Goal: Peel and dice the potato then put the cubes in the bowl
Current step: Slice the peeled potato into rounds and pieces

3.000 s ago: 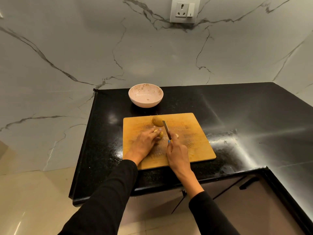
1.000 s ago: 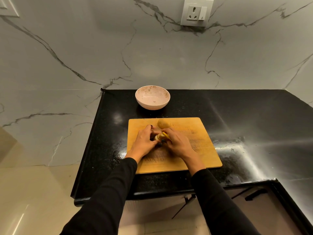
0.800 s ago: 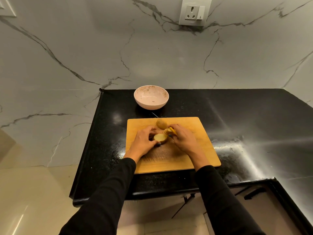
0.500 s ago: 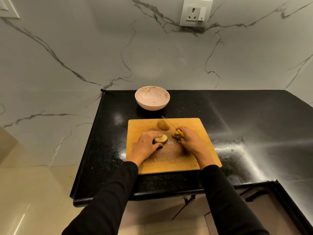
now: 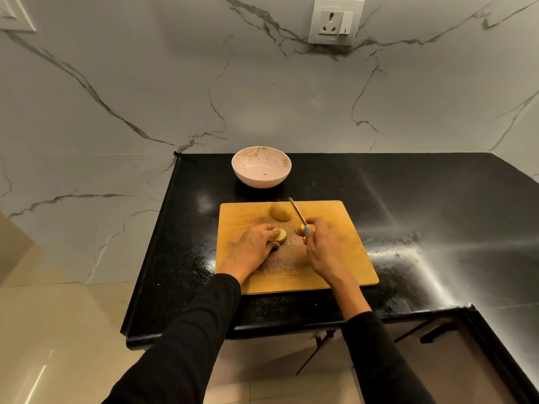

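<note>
Lying cut in three pale-yellow pieces mid-frame, the potato (image 5: 280, 211) has the left hand (image 5: 253, 248) holding one piece (image 5: 278, 237), the right hand (image 5: 320, 246) gripping the knife (image 5: 297, 211).

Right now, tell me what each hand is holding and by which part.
The right hand grips the knife by its handle, blade pointing away. The left hand holds a potato piece on the cutting board, fingers over its near side.

left hand (image 5: 253, 246): fingers curled, gripping | right hand (image 5: 320, 246): fingers curled, gripping
</note>
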